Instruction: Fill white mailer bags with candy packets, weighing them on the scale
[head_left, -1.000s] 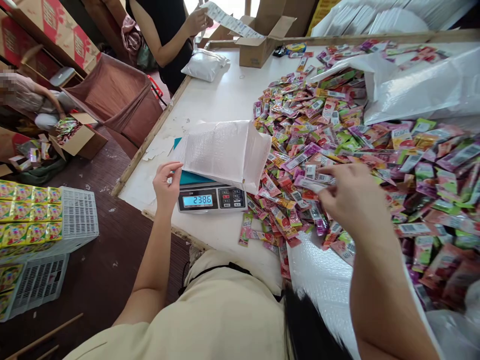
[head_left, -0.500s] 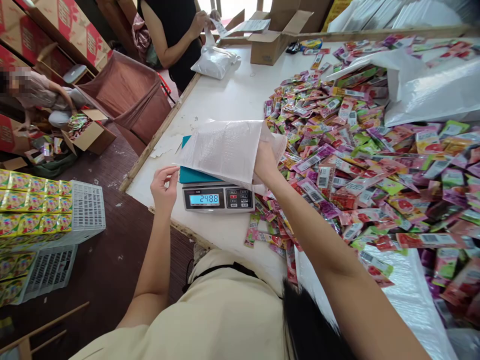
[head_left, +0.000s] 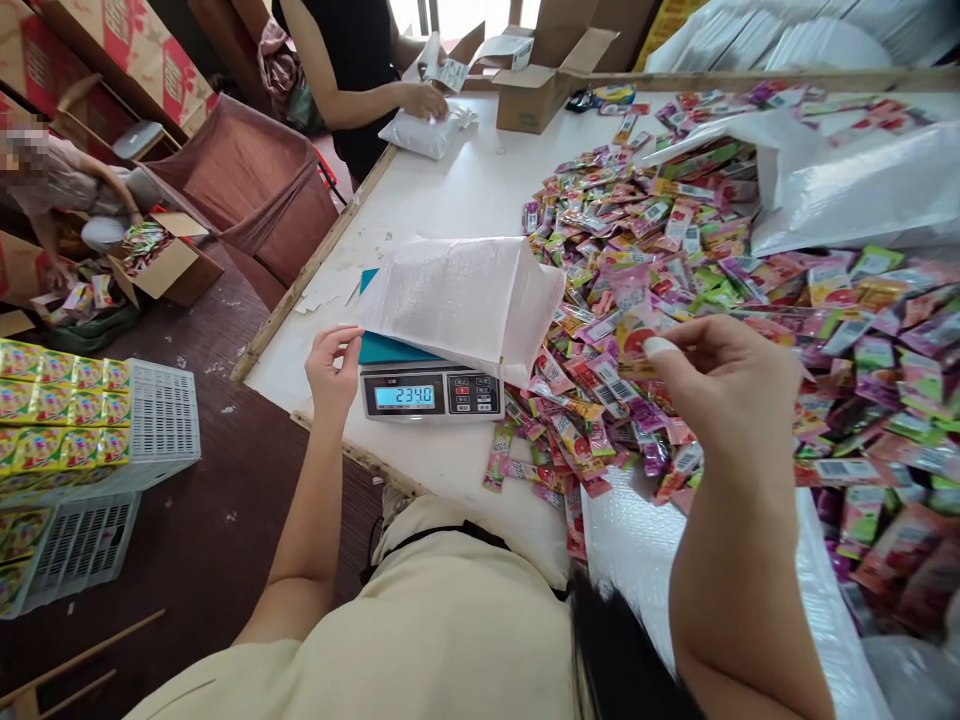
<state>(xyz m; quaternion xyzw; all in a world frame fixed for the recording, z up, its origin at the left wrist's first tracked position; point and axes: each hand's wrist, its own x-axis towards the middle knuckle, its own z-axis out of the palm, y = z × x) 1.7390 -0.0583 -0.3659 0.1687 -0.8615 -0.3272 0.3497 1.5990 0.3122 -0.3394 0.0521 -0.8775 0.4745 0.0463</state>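
Observation:
A pale bubble mailer lies on the teal top of a digital scale, whose display reads 2340 or 234.0. At the mailer's left corner, my left hand pinches its edge. Over the pile of small colourful packets, my right hand is closed, thumb and fingertips together, on a pink and orange packet. The mailer's right end, turned towards the pile, bulges open.
Another white mailer rests on the pile. Across the table a person handles a white parcel beside a cardboard box. Crates of yellow packs stand on the floor at left, with a second person beyond.
My right hand has come out of the mailer and moved right over the pile, now with a packet. The display dropped from 2488. The person opposite has lowered a hand onto the parcel.

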